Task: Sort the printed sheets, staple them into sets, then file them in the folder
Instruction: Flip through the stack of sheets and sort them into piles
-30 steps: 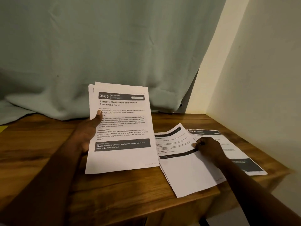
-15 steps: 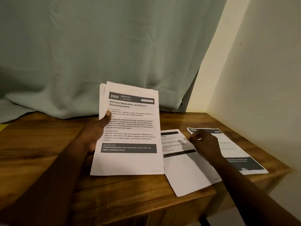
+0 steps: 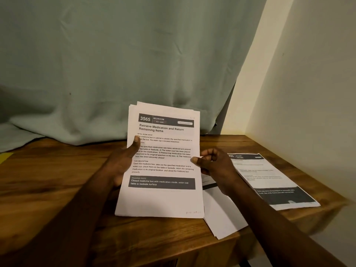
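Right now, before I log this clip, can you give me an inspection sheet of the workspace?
Surface: wooden table, set into a corner.
Job's things: held stack of sheets, top page headed 3565 Bedroom; middle pile and right pile lie flat on the table; stapler and folder not seen.
Clutter: yellow patch at the far left of the view.
Grippers: left hand grips the stack, thumb on the front; right hand at the stack's right edge, thumb on the top page, grip unclear.
Cables: nothing seen.
Surroundings: green curtain behind; cream wall to the right.
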